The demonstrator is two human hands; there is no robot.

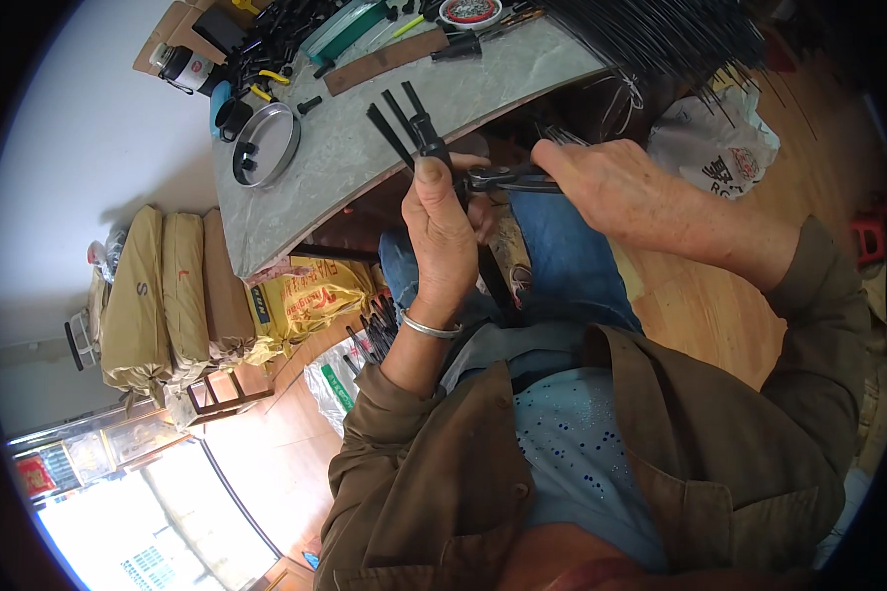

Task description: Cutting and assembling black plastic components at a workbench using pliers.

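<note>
Off the left end of the grey stone-patterned surface [320, 163], khaki-wrapped bundles [138, 305] stood side by side; a flask [195, 72] was on the surface's left end. On the surface near its left edge sat a round metal dish [274, 138] with small black parts inside, and below its near edge lay a yellow printed sack [310, 300]. A brown flat strip [384, 62] rested towards the surface's middle. Just off its near edge, the left hand [442, 231] had its grip clenched around a black rod assembly [428, 135], thin rods fanning out above the thumb. The right hand [616, 192], also off that edge, had its grip closed on pliers [512, 180], whose head was close against the assembly; whether the jaws bit it, I could not tell. Long black rods [660, 39] covered the surface's right end, and a white plastic bag [700, 143] lay below that end
</note>
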